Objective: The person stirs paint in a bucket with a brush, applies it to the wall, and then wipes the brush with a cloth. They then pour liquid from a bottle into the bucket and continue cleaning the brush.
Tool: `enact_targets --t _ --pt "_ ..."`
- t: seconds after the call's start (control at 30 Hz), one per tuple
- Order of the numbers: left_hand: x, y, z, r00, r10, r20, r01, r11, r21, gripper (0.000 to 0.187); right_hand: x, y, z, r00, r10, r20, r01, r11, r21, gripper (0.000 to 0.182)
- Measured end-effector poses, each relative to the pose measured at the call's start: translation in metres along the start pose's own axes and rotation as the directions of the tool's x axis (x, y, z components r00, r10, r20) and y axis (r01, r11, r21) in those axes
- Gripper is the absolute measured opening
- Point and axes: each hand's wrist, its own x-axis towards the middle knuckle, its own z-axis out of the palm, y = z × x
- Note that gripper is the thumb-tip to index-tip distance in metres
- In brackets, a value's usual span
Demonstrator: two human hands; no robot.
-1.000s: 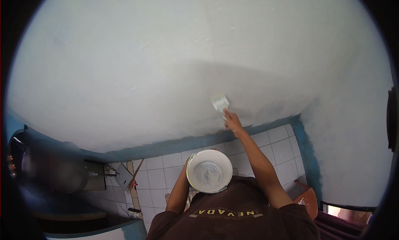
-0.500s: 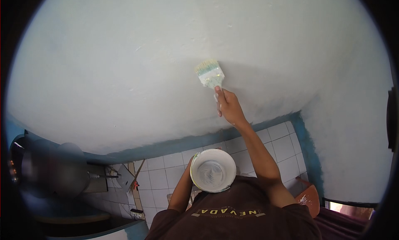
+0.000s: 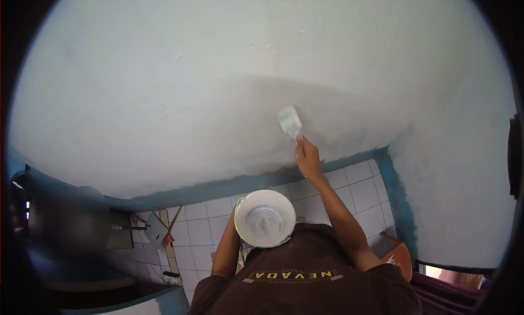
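Over on the far left I can make out a dark, blurred metal vessel (image 3: pixel 65 225) standing on a dim ledge, too soft in focus for me to name more closely. Just right of it, down on the white tiled floor (image 3: pixel 204 228), lie a few scraps and sticks (image 3: pixel 164 236) near the foot of the wall. Next comes my left arm, bent up from the brown shirt (image 3: pixel 305 277), and its left hand (image 3: pixel 238 219) is mostly hidden behind the white paint bucket (image 3: pixel 265 218); I take it to be gripping the bucket at its left rim, since the bucket is carried in mid-air in front of my chest with its open mouth facing the camera and pale paint showing inside. Moving right, my right arm stretches up toward the wall, and the right hand (image 3: pixel 308 159) is clamped round the handle of a flat paintbrush (image 3: pixel 290 121), whose bristles point up and rest against the whitish wall (image 3: pixel 164 86). The two hands are well apart, the brush hand higher and to the right of the bucket. A blue painted band (image 3: pixel 218 187) runs along the bottom of the wall and turns up the corner at right. Farthest right, low down, an orange-brown object (image 3: pixel 401 258) sits by the corner.
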Motion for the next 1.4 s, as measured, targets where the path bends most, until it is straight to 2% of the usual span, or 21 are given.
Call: enact_targets --t 0.07,0.1,0.13,0.17,0.23,0.27,0.4,0.47,0.5,0.57,0.63,0.67,0.73,0.8,0.97,1.03,1.17,1.23,1.27,1.33,1.4 --pt "-0.003 0.006 0.01 1.0 0.015 -0.018 -0.015 1.0 0.005 0.044 0.013 -0.045 -0.009 0.99 -0.141 -0.014 0.141 0.986 0.093 0.032" --pt "-0.006 0.02 0.028 0.992 -0.078 -0.097 0.081 0.996 0.024 0.044 0.02 -0.066 -0.008 0.99 -0.143 -0.011 0.144 0.985 0.093 0.032" --pt "-0.008 0.028 0.037 0.97 -0.171 -0.175 0.179 0.983 0.035 0.045 0.025 -0.085 -0.005 0.929 -0.338 -0.15 0.341 0.94 -0.008 0.029" --pt "-0.008 0.026 0.034 0.97 -0.17 -0.174 0.179 0.983 0.035 0.045 0.029 -0.095 -0.002 0.811 -0.522 -0.264 0.506 0.852 -0.133 0.027" --pt "-0.008 0.023 0.025 0.994 -0.088 0.067 0.101 0.972 -0.214 0.042 0.032 -0.105 0.001 0.809 -0.542 -0.226 0.497 0.837 -0.229 0.027" --pt "-0.006 0.022 0.021 0.994 -0.089 0.07 0.102 0.971 -0.214 0.042 0.033 -0.106 0.002 0.811 -0.556 -0.183 0.486 0.813 -0.32 0.027" --pt "-0.002 0.019 0.018 0.993 -0.095 0.069 0.107 0.973 -0.203 0.042 0.034 -0.105 0.002 0.807 -0.55 -0.215 0.444 0.805 -0.395 0.03" --pt "0.0 0.02 0.018 0.992 -0.105 0.065 0.116 0.972 -0.204 0.042 0.032 -0.103 -0.002 0.919 -0.383 -0.092 0.271 0.784 -0.558 0.034" --pt "0.002 0.021 0.017 0.992 -0.109 0.062 0.12 0.972 -0.204 0.042 0.03 -0.091 0.0 0.921 -0.378 -0.089 0.268 0.785 -0.559 0.034" --pt "-0.002 0.016 0.014 0.992 -0.112 0.059 0.121 0.973 -0.196 0.041 0.023 -0.048 0.012 0.995 -0.072 0.065 0.097 0.772 -0.628 0.037" --pt "-0.001 0.015 0.013 0.993 -0.108 0.057 0.117 0.974 -0.193 0.041 0.008 0.0 0.022 0.993 0.059 0.105 0.024 0.757 -0.654 0.032" --pt "-0.003 0.013 0.011 0.993 -0.107 0.056 0.116 0.974 -0.193 0.041 0.004 0.019 0.023 0.992 0.06 0.109 0.026 0.755 -0.655 0.032" --pt "0.0 0.016 0.011 0.993 -0.11 0.053 0.118 0.976 -0.185 0.041 -0.003 0.03 0.022 0.961 0.223 0.163 -0.045 0.709 -0.704 0.028" --pt "-0.001 0.013 0.009 0.993 -0.107 0.052 0.115 0.978 -0.172 0.041 0.006 0.02 0.015 0.97 0.19 0.15 -0.035 0.723 -0.69 0.025" --pt "0.004 0.013 0.009 0.993 -0.106 0.061 0.114 0.982 -0.149 0.04 0.022 -0.107 -0.024 0.991 0.033 0.13 0.059 0.763 -0.644 0.023" --pt "0.005 0.014 0.008 0.992 -0.108 0.058 0.115 0.983 -0.145 0.04 0.022 -0.13 -0.026 0.981 -0.192 0.01 0.165 0.817 -0.552 0.023" --pt "0.001 0.009 0.004 0.993 -0.113 0.038 0.117 0.983 -0.144 0.04 0.021 -0.079 0.001 0.976 -0.217 0.004 0.171 0.758 -0.629 0.025" --pt "0.001 0.01 0.002 0.993 -0.115 0.027 0.117 0.984 -0.137 0.04 0.011 -0.014 0.015 0.997 -0.023 0.078 0.071 0.723 -0.687 0.025" --pt "-0.001 0.007 0.001 0.993 -0.115 0.024 0.117 0.984 -0.134 0.04 0.006 0.018 0.017 0.997 -0.023 0.079 0.071 0.724 -0.686 0.025" --pt "0.0 0.009 0.0 0.993 -0.118 0.017 0.12 0.985 -0.128 0.04 -0.005 0.054 0.015 0.962 0.164 0.218 0.058 0.66 -0.749 0.025" --pt "0.003 0.011 0.001 0.993 -0.115 0.01 0.115 0.987 -0.116 0.039 -0.001 0.045 0.01 0.977 0.125 0.174 0.039 0.693 -0.72 0.023"
